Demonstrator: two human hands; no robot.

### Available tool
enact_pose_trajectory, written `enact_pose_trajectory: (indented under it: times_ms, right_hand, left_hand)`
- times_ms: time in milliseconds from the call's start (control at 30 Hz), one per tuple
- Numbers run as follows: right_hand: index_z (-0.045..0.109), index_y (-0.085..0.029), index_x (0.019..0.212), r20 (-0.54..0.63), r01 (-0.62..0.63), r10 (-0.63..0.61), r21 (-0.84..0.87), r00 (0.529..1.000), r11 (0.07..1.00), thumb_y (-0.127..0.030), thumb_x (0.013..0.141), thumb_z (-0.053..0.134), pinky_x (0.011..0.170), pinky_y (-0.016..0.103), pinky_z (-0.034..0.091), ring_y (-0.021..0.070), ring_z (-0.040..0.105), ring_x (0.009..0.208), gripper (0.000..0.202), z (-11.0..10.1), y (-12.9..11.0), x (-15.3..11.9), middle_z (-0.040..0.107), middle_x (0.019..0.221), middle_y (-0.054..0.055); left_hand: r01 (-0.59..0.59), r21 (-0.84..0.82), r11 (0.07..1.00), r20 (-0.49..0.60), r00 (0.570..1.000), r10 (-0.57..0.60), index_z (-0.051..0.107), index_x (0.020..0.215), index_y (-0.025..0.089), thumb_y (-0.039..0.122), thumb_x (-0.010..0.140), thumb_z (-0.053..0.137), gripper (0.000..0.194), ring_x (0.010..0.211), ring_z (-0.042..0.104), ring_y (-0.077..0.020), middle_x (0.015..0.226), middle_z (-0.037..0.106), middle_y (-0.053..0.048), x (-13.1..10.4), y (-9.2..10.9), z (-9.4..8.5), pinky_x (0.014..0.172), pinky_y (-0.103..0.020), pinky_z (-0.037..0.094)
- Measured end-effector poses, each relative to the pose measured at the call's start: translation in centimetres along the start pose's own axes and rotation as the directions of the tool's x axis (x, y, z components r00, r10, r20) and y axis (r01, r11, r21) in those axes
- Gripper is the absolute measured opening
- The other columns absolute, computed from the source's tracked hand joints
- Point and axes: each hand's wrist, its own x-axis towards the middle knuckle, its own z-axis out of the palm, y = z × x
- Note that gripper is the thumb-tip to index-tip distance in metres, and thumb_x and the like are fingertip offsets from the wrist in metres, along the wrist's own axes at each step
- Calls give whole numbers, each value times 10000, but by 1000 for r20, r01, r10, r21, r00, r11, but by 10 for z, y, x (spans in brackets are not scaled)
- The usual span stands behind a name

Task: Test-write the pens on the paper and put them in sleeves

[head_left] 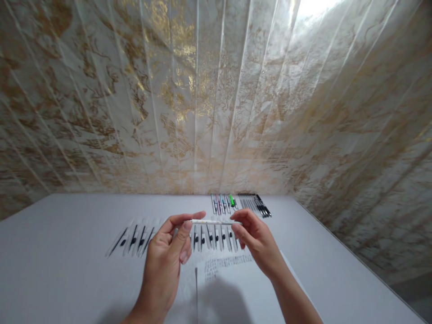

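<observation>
A slim white pen (pixel 211 222) with faint small markings is held level above the table. My left hand (pixel 172 243) pinches its left end between thumb and fingers. At its right end, the fingertips of my right hand (pixel 253 234) close on the greyish tip. Below and behind the pen lies a row of disassembled pens (pixel 216 237), with pale barrels, dark thin parts and black pieces; my hands hide part of it. More such pen parts (pixel 135 238) lie to the left of my left hand.
A sheet of paper (pixel 222 288) with handwriting lies in front of me, partly in shadow. At the back are several coloured pens (pixel 219 204), a green highlighter (pixel 231 200) and a group of black refills and pens (pixel 254 204). A gold-patterned covering (pixel 189 99) rises behind the white table (pixel 60 261).
</observation>
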Motion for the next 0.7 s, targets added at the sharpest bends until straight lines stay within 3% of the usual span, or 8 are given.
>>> enact_pose_trajectory:
  times_ms: [133,233,333,433,500,567,633,700]
  right_hand:
    - [570,-196,712,-22,-23,22,-11,1000,1000,-483,839,641,444,218,298,88,355,474,323,-4,-1,-1,416,553,-70]
    - [548,-202,694,-59,-99,117,248,991,964,-505,788,693,406,201,281,74,289,432,348,-1,1,-1,365,490,-97]
    - [564,-209,762,-55,-124,179,527,982,841,-528,782,692,393,180,312,71,303,432,344,10,5,-5,419,501,-91]
    - [630,-179,780,-10,-175,208,501,978,847,-500,806,677,405,189,362,83,405,451,325,20,12,-15,514,531,-47]
    - [682,-155,828,-60,-172,218,427,974,888,-494,828,647,439,212,406,117,502,524,341,20,19,-24,615,615,17]
    - [704,-150,936,-107,-170,221,355,969,919,-512,860,580,488,248,452,173,582,652,390,17,27,-32,698,775,92]
    - [704,-159,945,-94,-212,240,239,966,948,-471,873,557,535,276,472,204,603,724,352,14,36,-40,711,831,107]
    - [687,-177,842,-69,-276,283,89,957,957,-363,847,588,534,268,446,182,573,662,211,16,47,-47,675,740,55]
  left_hand:
    - [10,16,1000,21,1000,-10,635,882,168,366,815,712,223,406,294,19,1056,732,-94,2,-1,1,385,-125,269]
    - [22,53,998,57,998,-26,646,878,168,381,804,718,237,404,303,13,1039,730,-101,3,-8,4,378,-140,254]
    - [99,91,991,122,986,-110,661,858,166,401,773,733,260,387,311,6,915,732,-75,0,-23,8,372,-150,242]
    - [175,174,969,168,964,-205,675,881,166,452,752,727,318,360,316,-18,691,680,-23,-6,-38,5,370,-170,264]
    - [169,251,953,179,960,-217,667,960,189,476,798,672,330,377,386,-53,718,692,-32,-10,-46,-7,410,-204,358]
    - [59,394,917,250,953,-169,666,1011,235,440,874,591,258,532,569,-127,908,729,-72,-15,-56,-26,566,-265,487]
    - [-251,543,801,442,897,-19,689,989,277,349,926,524,191,865,668,-213,1019,731,-64,-21,-73,-50,795,-318,503]
    - [-625,503,598,687,708,162,680,983,298,255,942,480,209,1029,647,-234,1044,745,-23,-29,-95,-73,878,-327,465]
